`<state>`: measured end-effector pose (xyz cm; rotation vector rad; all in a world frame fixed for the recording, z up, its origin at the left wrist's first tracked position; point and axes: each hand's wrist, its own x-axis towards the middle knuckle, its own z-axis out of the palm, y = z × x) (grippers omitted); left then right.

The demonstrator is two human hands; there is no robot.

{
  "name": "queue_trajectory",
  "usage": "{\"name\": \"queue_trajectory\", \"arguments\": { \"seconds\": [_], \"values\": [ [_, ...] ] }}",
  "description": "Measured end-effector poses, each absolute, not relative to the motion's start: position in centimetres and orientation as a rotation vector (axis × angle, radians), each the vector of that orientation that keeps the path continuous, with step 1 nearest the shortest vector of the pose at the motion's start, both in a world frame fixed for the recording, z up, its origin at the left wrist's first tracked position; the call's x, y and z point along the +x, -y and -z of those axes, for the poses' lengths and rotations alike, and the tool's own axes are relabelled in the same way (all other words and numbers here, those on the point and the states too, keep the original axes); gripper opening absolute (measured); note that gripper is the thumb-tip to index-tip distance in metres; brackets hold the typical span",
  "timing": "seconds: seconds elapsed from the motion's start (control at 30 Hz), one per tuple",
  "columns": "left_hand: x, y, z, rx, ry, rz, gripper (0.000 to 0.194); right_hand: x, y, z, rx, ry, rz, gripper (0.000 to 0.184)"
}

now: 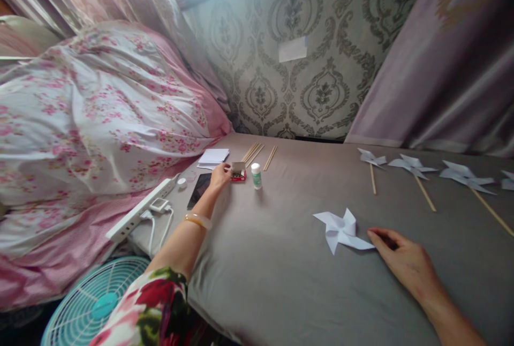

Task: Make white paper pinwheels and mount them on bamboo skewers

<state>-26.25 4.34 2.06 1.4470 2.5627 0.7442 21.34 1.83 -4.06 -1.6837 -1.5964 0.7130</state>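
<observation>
My left hand point(220, 175) reaches far out to a small open red box point(238, 171) and touches its left side, fingers curled at it. A white glue bottle point(256, 175) stands just right of the box. My right hand point(401, 257) rests on the grey bed surface point(281, 260), fingers bent, its fingertips touching the right blade of a white paper pinwheel head point(341, 230) that lies flat without a stick.
Wooden sticks point(257, 154) and white paper squares point(213, 157) lie beyond the box. A dark phone point(199, 189) and a power strip point(140, 212) lie left. Several finished pinwheels on sticks point(413, 166) lie at right. A floral quilt point(92, 115) is piled left, with a teal fan point(94, 303) below.
</observation>
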Motion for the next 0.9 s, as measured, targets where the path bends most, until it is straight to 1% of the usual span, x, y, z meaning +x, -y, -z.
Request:
{"name": "queue_trajectory", "arguments": {
  "seconds": [0.1, 0.2, 0.43, 0.7, 0.9],
  "values": [
    [-26.3, -4.4, -2.2, 1.517, -2.534, -0.674, 0.037, 21.2, -1.8, 3.8, -1.702, 1.593, -0.734, 0.045],
    [-26.4, -4.7, -2.5, 1.574, -2.493, -0.558, 0.035, 21.1, -1.7, 3.6, -1.707, 1.589, -0.755, 0.047],
    [-26.4, -6.1, -3.4, 1.597, -2.427, -0.327, 0.034, 21.1, -1.6, 3.7, -1.705, 1.589, -0.738, 0.045],
    [-26.3, -7.2, -3.6, 1.558, -2.419, -0.202, 0.029, 21.1, -1.7, 3.8, -1.696, 1.619, -0.731, 0.045],
    [-26.5, -7.8, -3.2, 1.546, -2.435, -0.201, 0.022, 21.2, -1.8, 4.0, -1.679, 1.646, -0.706, 0.045]
  ]
}}
